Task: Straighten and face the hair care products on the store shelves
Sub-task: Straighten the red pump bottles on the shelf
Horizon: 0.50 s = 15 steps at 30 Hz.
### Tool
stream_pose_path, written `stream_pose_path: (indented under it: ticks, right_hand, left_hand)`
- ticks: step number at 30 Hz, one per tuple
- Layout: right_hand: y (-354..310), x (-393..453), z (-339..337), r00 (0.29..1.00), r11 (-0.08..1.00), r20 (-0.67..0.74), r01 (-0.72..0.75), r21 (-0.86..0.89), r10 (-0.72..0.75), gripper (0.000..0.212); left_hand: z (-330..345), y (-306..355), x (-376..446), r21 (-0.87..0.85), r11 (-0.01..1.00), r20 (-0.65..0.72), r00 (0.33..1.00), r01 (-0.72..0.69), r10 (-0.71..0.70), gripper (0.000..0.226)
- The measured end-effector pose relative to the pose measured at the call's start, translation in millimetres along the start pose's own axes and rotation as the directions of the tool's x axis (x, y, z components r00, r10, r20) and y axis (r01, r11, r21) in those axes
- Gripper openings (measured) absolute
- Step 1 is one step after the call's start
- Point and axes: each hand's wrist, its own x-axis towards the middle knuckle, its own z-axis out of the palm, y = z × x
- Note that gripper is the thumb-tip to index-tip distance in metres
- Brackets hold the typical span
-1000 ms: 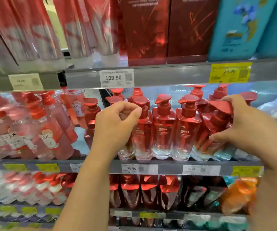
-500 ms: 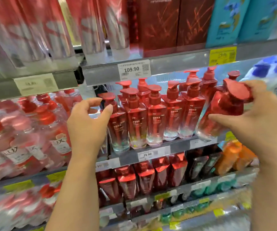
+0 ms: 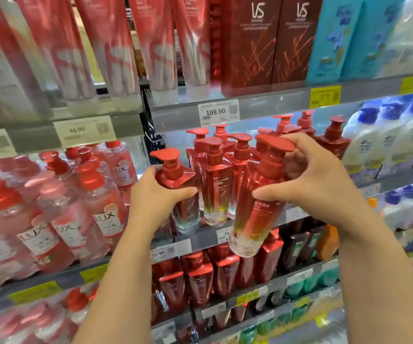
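Nearest us, our right hand (image 3: 317,184) grips a red pump bottle (image 3: 257,207) lifted off the shelf edge (image 3: 200,238) and tilted; it looks full, rigid and glossy, so we judge it heavy and slippery, best held round the body. Farther in, our left hand (image 3: 155,197) clasps the shoulder of the end bottle (image 3: 178,184) standing in the row.

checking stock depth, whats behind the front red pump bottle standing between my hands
Behind that red pump bottle more red pump bottles stand in rows; mostly their pumps show. How far back they go is hidden by the front bottles and the right hand.
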Motion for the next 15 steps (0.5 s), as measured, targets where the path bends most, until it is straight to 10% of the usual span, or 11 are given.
stream_pose_path:
  ticks: [15]
  right_hand:
    - [-26.4, 62.8, 107.1, 0.954, 0.988, 0.264, 0.151, -0.021, -0.14, 0.069]
  left_hand:
    - [-76.8, -13.1, -14.5, 0.032, 0.999, -0.13, 0.991, -0.021, 0.024, 0.086]
